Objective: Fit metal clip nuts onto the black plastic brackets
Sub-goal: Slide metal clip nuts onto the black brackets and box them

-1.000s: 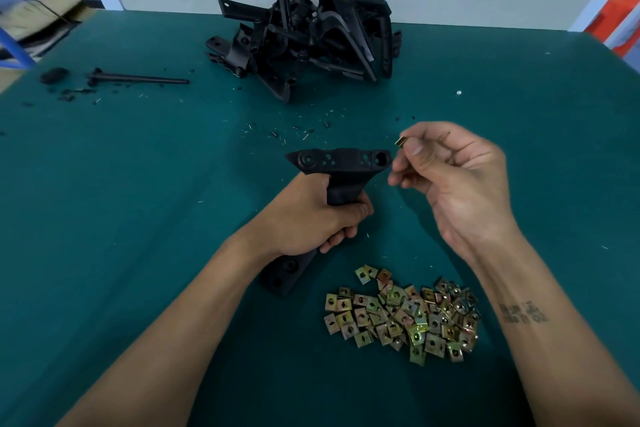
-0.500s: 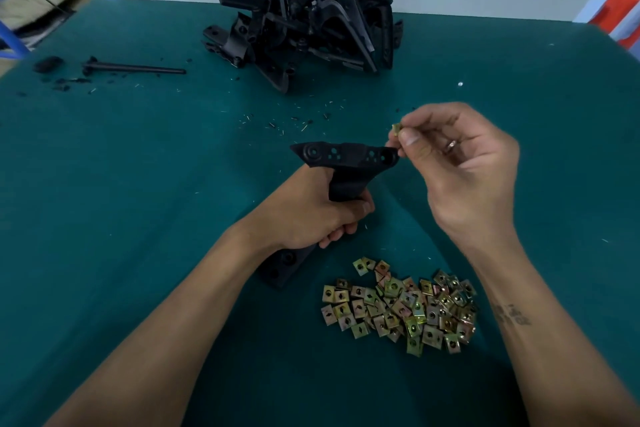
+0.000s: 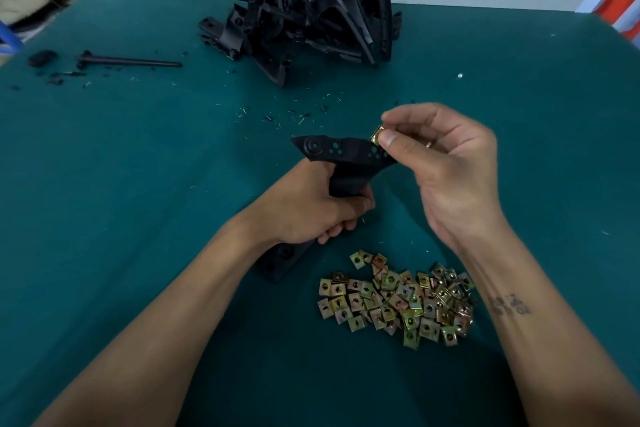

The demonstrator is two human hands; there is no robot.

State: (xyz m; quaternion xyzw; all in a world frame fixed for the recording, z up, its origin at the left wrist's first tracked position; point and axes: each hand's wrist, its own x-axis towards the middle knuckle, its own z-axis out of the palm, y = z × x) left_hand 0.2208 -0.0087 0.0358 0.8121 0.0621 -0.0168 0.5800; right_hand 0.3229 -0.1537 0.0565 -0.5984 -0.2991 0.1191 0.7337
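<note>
Left hand (image 3: 311, 208) wrapped round the stem of a black bracket (image 3: 343, 158), lower end on the green table (image 3: 138, 184). Right hand (image 3: 446, 170) pinches a clip nut (image 3: 375, 134) at the bracket's right tip. Loose clip nuts (image 3: 398, 302) near, spare brackets (image 3: 304, 21) far.

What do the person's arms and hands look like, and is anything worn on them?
Both forearms are bare, with no sleeves or gloves. The right hand wears a thin ring on one finger. The right forearm carries a small dark tattoo of blurred characters. The left hand shows nothing worn.
</note>
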